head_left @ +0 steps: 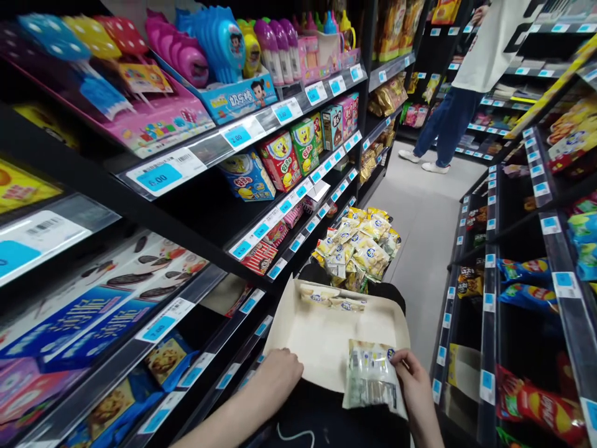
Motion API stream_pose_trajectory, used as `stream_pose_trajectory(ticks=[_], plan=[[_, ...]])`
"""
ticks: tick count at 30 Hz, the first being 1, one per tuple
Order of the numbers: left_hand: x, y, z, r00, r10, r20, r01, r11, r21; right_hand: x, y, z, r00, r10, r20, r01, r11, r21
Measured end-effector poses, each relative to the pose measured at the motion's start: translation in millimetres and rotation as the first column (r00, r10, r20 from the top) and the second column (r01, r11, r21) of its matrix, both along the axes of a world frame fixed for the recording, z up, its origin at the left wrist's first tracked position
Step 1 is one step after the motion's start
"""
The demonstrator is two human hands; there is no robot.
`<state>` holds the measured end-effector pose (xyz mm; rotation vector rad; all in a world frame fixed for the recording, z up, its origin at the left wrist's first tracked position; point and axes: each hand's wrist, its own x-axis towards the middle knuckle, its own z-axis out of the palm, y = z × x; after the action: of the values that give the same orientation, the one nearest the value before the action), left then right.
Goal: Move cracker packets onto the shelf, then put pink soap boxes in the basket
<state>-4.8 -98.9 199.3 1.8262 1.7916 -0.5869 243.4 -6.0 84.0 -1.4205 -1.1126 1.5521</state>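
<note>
An off-white, shallow open cardboard box [321, 345] rests on my lap, tilted toward me. My left hand [285, 370] is closed at its near left edge, the fingertips hidden behind the knuckles. Between the thumb and fingers of my right hand [413, 379] is the right side of a snack packet [373, 376], pale and partly see-through with a blue logo. That packet hangs over the box's near right edge. A few similar packets [329, 297] stand in a row against the box's far wall.
Beyond the box, a heap of yellow and white snack packets [366, 242] lies on the grey floor [420, 230]. Stocked shelves close in on the left [289, 202] and right [492, 274]. A person [459, 99] in white shoes stands farther down the aisle.
</note>
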Motion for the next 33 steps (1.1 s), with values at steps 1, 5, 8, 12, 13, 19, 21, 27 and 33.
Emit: stream_pose_trajectory(ticks=[1, 5, 8, 12, 13, 19, 21, 27, 33], plan=[[-0.2, -1.8, 1.8, 0.995, 0.060, 0.078, -0.061, 0.998, 0.012, -1.1, 2.0, 4.8, 1.000, 0.016, -0.012, -0.017, 1.000, -0.012], [13.1, 0.3, 1.1, 0.645, 0.416, 0.641, -0.543, 0.839, 0.002, -13.3, 15.2, 31.0, 0.995, 0.071, -0.077, -0.070, 0.997, 0.014], [30.1, 11.8, -7.4, 0.045, 0.367, 0.929, -0.671, 0.700, -0.244, -30.3, 19.2, 54.0, 0.983, 0.074, -0.169, -0.051, 0.989, 0.140], [38.8, 28.7, -5.8, -0.334, 0.212, 0.918, -0.719, 0.572, -0.394, -40.0, 18.6, 81.1, 0.970, 0.188, -0.156, -0.123, 0.928, 0.352], [37.4, 30.9, -2.0, -0.324, 0.203, 0.924, -0.747, 0.544, -0.382, -38.1, 18.9, 86.5, 0.961, 0.254, -0.107, -0.191, 0.893, 0.407], [23.7, 29.4, 21.7, -0.267, 0.235, 0.935, -0.712, 0.606, -0.355, -17.0, 21.8, 108.4, 0.890, 0.315, 0.330, -0.456, 0.570, 0.684], [23.6, 27.8, 24.0, -0.235, 0.230, 0.944, -0.748, 0.578, -0.327, -14.0, 20.6, 112.6, 0.890, 0.243, 0.386, -0.456, 0.480, 0.749], [25.7, 25.8, 20.5, 0.148, 0.080, 0.986, -0.808, 0.584, 0.074, -9.7, 17.2, 115.4, 0.871, 0.084, 0.484, -0.490, 0.222, 0.843], [26.9, 22.5, 24.7, 0.295, 0.072, 0.953, -0.769, 0.609, 0.192, -11.0, 17.1, 122.9, 0.803, 0.071, 0.592, -0.596, 0.138, 0.791]])
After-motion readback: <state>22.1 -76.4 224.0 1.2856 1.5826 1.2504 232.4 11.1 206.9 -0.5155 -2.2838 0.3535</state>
